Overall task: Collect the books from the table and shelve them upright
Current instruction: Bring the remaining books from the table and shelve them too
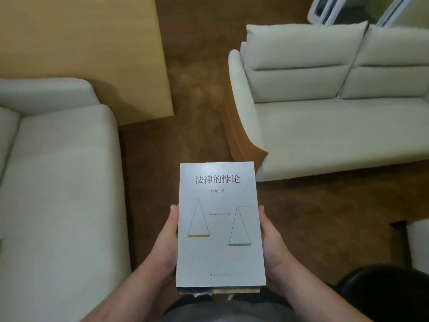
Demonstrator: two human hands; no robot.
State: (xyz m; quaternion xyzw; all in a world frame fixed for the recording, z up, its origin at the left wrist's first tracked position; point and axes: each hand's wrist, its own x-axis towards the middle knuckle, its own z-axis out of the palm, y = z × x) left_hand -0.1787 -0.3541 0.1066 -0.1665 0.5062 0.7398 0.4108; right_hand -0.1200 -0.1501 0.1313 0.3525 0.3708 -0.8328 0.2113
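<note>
Left sofa: a cream sofa [58, 194] fills the left side, its seat bare.
Right sofa: a second cream sofa [336, 126] stands on the far right, with two back cushions and a tan outer side panel.
Carpet: brown carpet [199, 94] runs between the two sofas.
Table: a pale wooden table [81, 54] sits at the upper left, behind the left sofa.
Stack of books: the stack of books [220, 290] is held flat in the air at bottom centre, above the carpet and close to the person's body.
White book: the white book [220, 228] lies face up on top, with a Chinese title and two scale pans drawn on its cover.
Left hand: the left hand [166, 247] has its grip clamped on the stack's left edge, thumb along the side.
Right hand: the right hand [272, 247] has its grip clamped on the right edge; the fingers underneath are hidden.
</note>
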